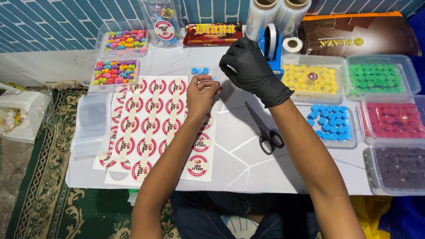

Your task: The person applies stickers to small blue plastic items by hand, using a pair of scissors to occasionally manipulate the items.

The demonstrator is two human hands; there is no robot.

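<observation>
two hands at work: the bare left hand [201,95] and the right hand [250,68] in one black glove. three loose blue candies [199,71] sit in a row on the table. five clear tubs on the right, one each of yellow candies [310,79], green candies [375,76], blue candies [330,123], red candies [394,119] and dark purple candies [400,167]. two clear trays of mixed-colour candies [125,40] at the far left. one pair of black scissors [264,129]. one blue tape dispenser [271,46]. two rolls of clear film [276,13]. one stack of clear bags [90,126]. sticker sheets [150,121] overlap, so i can't count them surely.
</observation>
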